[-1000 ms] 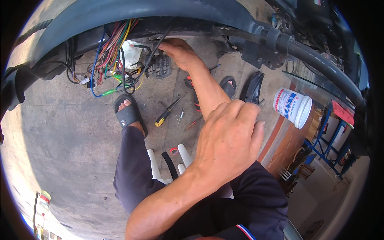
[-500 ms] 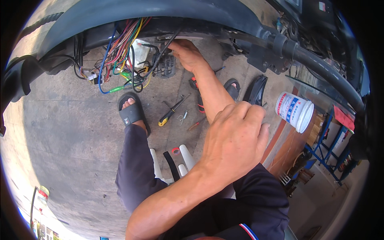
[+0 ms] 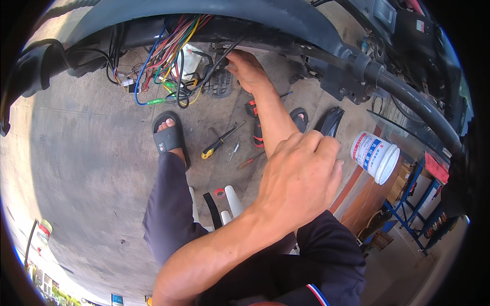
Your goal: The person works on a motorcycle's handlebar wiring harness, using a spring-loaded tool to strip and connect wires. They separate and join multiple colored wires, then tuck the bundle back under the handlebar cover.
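My right hand [image 3: 249,70] reaches up under the dark vehicle frame [image 3: 286,46]. Its fingers bend around a small black part beside a black cable [image 3: 217,66], and the fingertips are hidden. Left of it hangs a bundle of coloured wires [image 3: 173,46] with green connectors [image 3: 157,101]. Just below the hand is a black ridged pedal [image 3: 221,84]. My left hand [image 3: 303,178] crosses over my right forearm with its back up. Its fingers are curled closed, and what they hold, if anything, is hidden.
On the paved ground lie a yellow-black screwdriver [image 3: 217,143], a red-black power tool [image 3: 257,127], small metal pieces [image 3: 234,151] and red tape [image 3: 219,193]. A white tub [image 3: 373,155] stands right of my arms. A dark bar [image 3: 408,97] runs along the upper right.
The whole view has shifted a little, with the wires and frame slightly higher and further right. Both hands keep nearly the same pose, the right one still under the frame.
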### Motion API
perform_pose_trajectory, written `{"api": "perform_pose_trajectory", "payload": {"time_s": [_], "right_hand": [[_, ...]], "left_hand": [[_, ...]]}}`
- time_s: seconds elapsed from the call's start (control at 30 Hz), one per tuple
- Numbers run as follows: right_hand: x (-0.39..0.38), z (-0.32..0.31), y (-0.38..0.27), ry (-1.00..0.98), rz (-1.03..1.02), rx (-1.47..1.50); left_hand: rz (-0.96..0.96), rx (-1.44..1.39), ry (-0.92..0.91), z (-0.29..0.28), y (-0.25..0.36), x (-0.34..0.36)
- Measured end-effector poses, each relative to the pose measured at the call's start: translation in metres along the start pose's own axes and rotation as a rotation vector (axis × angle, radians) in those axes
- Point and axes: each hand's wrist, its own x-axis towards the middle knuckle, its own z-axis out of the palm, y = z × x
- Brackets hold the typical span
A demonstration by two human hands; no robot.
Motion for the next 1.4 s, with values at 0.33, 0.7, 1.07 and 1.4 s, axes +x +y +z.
{"api": "perform_pose_trajectory", "payload": {"time_s": [0.33, 0.7, 1.07, 1.4], "right_hand": [[-0.009, 0.002, -0.009, -0.081, -0.103, 0.073], [-0.009, 0.003, -0.008, -0.060, -0.109, 0.022], [-0.002, 0.000, 0.000, -0.043, -0.191, -0.043], [0.000, -0.003, 0.006, -0.095, -0.184, -0.039]], "left_hand": [[-0.020, 0.023, -0.031, 0.020, -0.002, 0.001], [-0.014, 0.007, -0.017, 0.023, -0.004, 0.004], [-0.008, 0.015, -0.022, 0.025, -0.004, 0.005], [-0.015, -0.015, -0.016, 0.019, -0.001, 0.006]]}}
